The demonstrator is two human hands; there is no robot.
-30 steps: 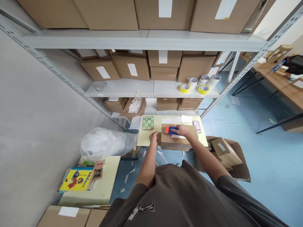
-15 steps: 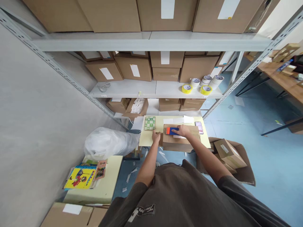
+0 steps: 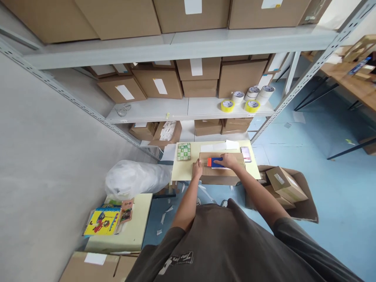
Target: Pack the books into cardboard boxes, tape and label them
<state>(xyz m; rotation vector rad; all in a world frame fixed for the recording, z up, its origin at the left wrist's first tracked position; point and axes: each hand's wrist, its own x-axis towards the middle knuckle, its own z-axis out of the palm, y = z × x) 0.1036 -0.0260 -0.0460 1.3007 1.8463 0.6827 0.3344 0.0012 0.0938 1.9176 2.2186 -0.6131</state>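
1. Your right hand (image 3: 229, 160) is gripping a blue-and-orange object (image 3: 216, 162), holding it flat against the top of a cardboard box (image 3: 219, 179).
2. Your left hand (image 3: 197, 169) is touching the left end of that box, its fingers bending near the edge; you are hiding the contact, so I cannot tell whether it is pinching the cardboard or only bracing it.
3. The box is sitting across the tabletop (image 3: 180, 171), its front side facing you and lying close to the near edge.
4. What is looking done: the box is standing formed, and its top is appearing flat, with a white strip (image 3: 222, 168) showing beside the object.
5. What is looking unfinished: both hands are working on this box, so I am judging it partway along; the left end is remaining uncertain, because its flap and any tape there are too small to make out.
6. Around it, a green patterned square (image 3: 184, 151), white papers (image 3: 212, 147) and a phone-like item (image 3: 246, 154) are lying apart from your hands.
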